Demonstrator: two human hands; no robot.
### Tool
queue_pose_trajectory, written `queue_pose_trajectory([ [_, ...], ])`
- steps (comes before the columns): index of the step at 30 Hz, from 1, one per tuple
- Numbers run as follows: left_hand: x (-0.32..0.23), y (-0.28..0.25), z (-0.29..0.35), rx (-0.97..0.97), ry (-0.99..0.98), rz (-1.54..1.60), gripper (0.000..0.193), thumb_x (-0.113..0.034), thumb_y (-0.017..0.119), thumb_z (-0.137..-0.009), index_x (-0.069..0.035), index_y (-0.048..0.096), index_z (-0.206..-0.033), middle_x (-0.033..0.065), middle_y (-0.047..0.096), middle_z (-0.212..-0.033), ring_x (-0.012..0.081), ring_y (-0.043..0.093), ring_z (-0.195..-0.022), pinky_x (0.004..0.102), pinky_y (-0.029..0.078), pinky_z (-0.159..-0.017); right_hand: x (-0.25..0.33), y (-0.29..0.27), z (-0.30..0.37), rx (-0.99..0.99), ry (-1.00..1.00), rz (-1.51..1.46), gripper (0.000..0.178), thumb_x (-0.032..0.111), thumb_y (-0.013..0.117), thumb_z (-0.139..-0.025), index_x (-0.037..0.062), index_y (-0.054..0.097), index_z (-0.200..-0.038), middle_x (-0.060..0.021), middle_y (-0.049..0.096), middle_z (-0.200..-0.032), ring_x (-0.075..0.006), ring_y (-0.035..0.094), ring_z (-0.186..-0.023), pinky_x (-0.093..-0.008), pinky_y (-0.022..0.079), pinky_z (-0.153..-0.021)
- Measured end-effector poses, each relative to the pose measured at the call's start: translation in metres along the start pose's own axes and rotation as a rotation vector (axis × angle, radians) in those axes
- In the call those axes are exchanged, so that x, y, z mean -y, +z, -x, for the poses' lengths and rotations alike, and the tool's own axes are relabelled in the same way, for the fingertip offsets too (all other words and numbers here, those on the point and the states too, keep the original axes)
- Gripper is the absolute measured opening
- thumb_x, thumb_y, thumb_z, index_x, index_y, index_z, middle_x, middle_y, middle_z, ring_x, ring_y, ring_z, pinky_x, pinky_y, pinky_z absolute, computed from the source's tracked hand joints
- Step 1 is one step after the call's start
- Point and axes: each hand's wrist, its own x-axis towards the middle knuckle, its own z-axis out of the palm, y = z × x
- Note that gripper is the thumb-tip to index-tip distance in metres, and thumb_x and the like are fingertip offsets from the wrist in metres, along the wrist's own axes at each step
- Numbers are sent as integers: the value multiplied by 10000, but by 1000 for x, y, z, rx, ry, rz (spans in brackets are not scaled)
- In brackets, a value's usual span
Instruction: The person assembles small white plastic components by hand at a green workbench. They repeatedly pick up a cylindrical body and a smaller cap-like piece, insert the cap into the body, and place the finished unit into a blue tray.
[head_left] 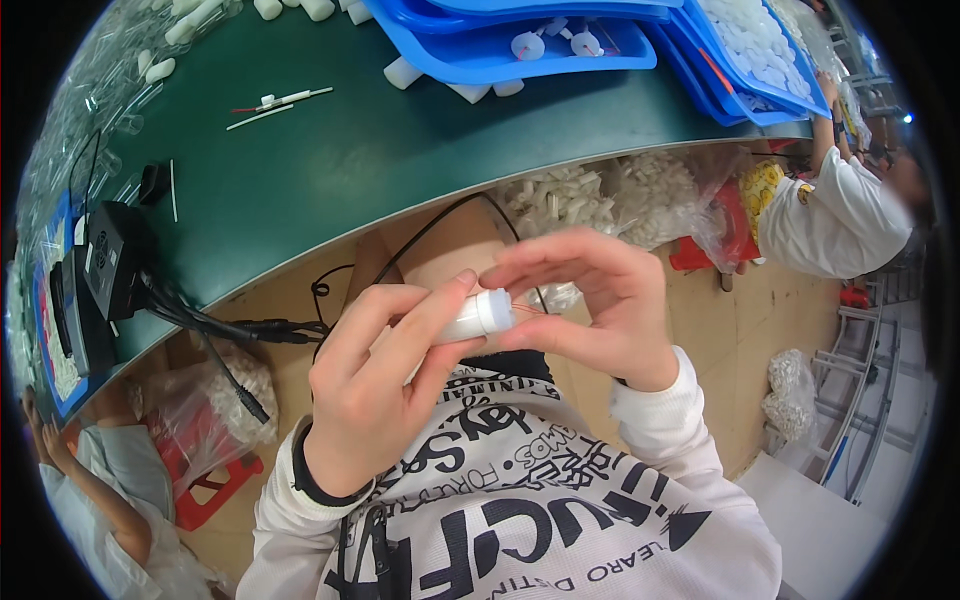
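Above my lap, my left hand (pixel 385 365) is closed around a short white plastic cylinder (pixel 470 318), which lies tilted with its pale end toward the right. Thin reddish wires (pixel 524 308) come out of that end. My right hand (pixel 605 300) is curved around the wire end, its thumb and fingers apart, with the wires in the gap between them. Whether the thumb touches the wires I cannot tell. Part of the cylinder is hidden behind my left fingers.
Ahead is a green table (pixel 300 170) with thin white sticks (pixel 280 107), stacked blue trays (pixel 520 60) and clear tubes (pixel 100 110). A black device (pixel 115 260) trails cables at the left edge. Bags of white parts (pixel 640 195) stand below. Other people (pixel 830 225) sit on both sides.
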Motion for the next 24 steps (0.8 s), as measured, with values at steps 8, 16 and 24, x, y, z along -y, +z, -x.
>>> queue_pose_trajectory([
  [8,4,-1,4,25,80,-99,436,31,712,-610,4,630,-1038,97,528,-792,211,523,-629,292,427,-525,4,-8,-6,177,-105,308,202,62,729,-702,-36,678,-871,-111,688,-874,-165,666,-775,-251,524,-686],
  [16,8,1,4,-33,133,-206,442,38,710,-610,13,629,-1044,96,531,-790,214,522,-623,289,431,-522,0,9,-3,12,200,-29,202,17,729,-684,-36,676,-871,-122,677,-852,-179,656,-753,-246,509,-683],
  [24,4,1,9,1,10,-34,443,28,713,-624,10,626,-1058,89,510,-775,203,506,-614,288,420,-529,-6,2,-6,85,-245,297,187,-17,740,-650,0,701,-832,-98,678,-823,-162,639,-744,-250,475,-637],
])
